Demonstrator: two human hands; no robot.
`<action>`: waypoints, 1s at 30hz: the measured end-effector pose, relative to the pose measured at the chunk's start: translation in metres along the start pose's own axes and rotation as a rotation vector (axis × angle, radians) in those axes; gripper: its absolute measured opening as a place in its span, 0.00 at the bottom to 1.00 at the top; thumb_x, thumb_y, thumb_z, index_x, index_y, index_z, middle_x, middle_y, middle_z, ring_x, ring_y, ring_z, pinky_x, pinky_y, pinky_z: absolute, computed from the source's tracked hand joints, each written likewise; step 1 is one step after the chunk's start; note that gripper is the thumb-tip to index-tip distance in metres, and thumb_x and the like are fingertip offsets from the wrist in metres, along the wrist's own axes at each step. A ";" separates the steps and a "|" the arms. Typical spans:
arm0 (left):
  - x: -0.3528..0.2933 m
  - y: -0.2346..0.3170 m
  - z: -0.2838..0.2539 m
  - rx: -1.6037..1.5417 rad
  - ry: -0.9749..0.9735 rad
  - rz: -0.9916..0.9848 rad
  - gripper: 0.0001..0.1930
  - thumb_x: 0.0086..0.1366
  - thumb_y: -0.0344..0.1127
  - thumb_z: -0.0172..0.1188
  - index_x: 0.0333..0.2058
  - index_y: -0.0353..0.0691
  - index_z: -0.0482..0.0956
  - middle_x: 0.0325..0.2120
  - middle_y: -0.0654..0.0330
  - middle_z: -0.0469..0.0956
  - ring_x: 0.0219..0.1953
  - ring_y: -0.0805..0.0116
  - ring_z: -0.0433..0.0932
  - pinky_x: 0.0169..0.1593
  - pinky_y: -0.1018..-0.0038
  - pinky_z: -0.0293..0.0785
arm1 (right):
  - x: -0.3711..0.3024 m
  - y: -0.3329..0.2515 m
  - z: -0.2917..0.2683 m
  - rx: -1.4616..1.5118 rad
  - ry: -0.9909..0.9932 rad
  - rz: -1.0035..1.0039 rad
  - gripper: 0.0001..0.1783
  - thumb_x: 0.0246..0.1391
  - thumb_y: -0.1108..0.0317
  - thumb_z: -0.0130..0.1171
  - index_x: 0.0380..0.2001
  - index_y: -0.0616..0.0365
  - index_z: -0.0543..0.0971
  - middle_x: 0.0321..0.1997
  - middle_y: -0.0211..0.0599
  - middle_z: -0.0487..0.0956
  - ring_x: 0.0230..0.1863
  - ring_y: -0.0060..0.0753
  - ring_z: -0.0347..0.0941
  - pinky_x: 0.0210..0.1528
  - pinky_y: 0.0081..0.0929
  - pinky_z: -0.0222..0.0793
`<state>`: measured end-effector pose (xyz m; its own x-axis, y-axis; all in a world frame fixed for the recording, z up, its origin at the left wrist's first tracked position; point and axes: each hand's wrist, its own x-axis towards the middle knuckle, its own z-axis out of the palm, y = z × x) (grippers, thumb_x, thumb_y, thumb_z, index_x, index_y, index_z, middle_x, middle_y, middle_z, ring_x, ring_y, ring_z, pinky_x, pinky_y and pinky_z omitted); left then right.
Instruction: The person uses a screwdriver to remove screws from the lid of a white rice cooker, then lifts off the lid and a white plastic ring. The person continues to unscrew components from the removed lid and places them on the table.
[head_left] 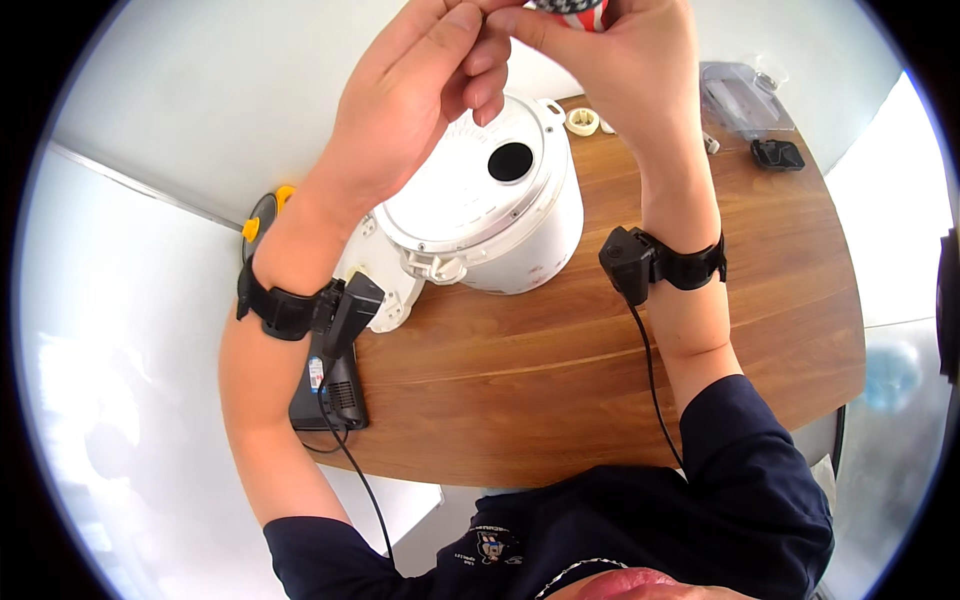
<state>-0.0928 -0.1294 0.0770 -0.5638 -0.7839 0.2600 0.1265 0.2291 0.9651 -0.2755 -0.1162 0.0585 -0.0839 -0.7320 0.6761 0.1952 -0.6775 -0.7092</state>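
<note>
Both my hands are raised at the top edge, above and beyond a white rounded appliance that looks like a rice cooker body. Its upper face has a round dark opening and small screws around the rim. In my right hand is an object with red and white stripes and a black speckled part, cut off by the frame edge. My left hand has its thumb and forefinger pressed together, meeting the right hand's fingertips. Whatever sits in that pinch is hidden.
A white plate-like part leans beside the appliance on the brown wooden table. Left lie a black device and a yellow-black round thing. Right are a small cream ring, a clear plastic tray and a black part.
</note>
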 end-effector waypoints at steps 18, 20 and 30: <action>-0.024 0.000 -0.012 0.573 0.086 -0.036 0.13 0.76 0.41 0.52 0.43 0.36 0.75 0.31 0.63 0.75 0.33 0.73 0.74 0.42 0.74 0.73 | -0.007 0.014 -0.020 -0.784 0.145 -0.214 0.09 0.51 0.77 0.64 0.38 0.60 0.81 0.29 0.49 0.82 0.29 0.47 0.81 0.33 0.37 0.72; -0.033 -0.007 -0.030 0.806 0.048 -0.093 0.15 0.75 0.42 0.55 0.46 0.34 0.78 0.34 0.61 0.80 0.39 0.70 0.77 0.46 0.71 0.75 | -0.002 0.028 -0.046 -0.922 0.057 -0.227 0.07 0.58 0.69 0.64 0.34 0.61 0.78 0.23 0.43 0.79 0.23 0.39 0.77 0.28 0.33 0.71; -0.026 -0.015 -0.055 1.119 -0.003 -0.155 0.11 0.73 0.34 0.54 0.47 0.38 0.80 0.44 0.61 0.80 0.46 0.68 0.76 0.53 0.69 0.74 | -0.066 0.146 -0.140 -1.337 -0.395 0.255 0.08 0.50 0.74 0.61 0.35 0.56 0.79 0.34 0.48 0.83 0.40 0.58 0.80 0.41 0.52 0.75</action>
<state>-0.0350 -0.1443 0.0573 -0.5119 -0.8478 0.1385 -0.7465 0.5188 0.4166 -0.3788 -0.1770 -0.1171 0.1303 -0.9256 0.3554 -0.9136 -0.2513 -0.3198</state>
